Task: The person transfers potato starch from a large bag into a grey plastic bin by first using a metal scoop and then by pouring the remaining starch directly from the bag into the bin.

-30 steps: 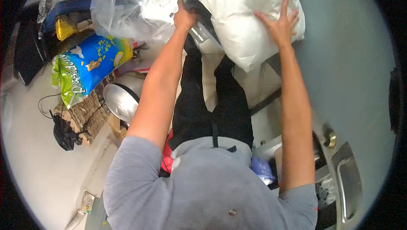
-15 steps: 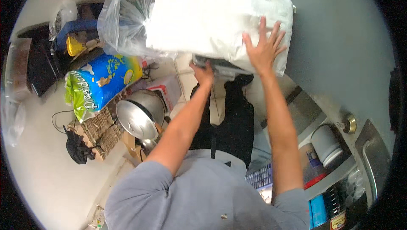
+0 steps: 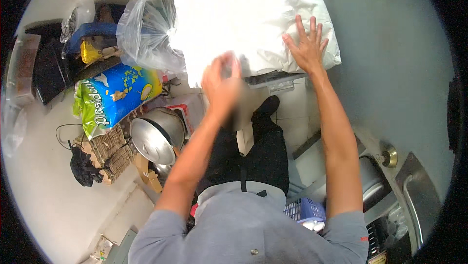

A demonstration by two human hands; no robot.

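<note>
A bulky white sack (image 3: 243,25) lies in front of me on top of a dark-edged support (image 3: 273,76). My right hand (image 3: 308,47) rests flat on its right part, fingers spread. At the sack's near edge is my left hand (image 3: 222,81), slightly blurred, with its thumb and fingers apart and nothing visible between them. Whether the left fingertips touch the sack I cannot tell. Clear gathered plastic (image 3: 146,30) bulges out at the sack's left end.
To the left are a blue and green printed bag (image 3: 122,96), a metal pot lid (image 3: 151,140), a woven basket-like thing (image 3: 109,154) and a black item (image 3: 85,169). A grey door (image 3: 390,54) with a brass knob (image 3: 389,157) stands right. A purple basket (image 3: 307,210) sits by my right side.
My left hand has come out from under the sack's near edge and up against its near side. The right hand stays spread on the sack. More of the support's edge shows.
</note>
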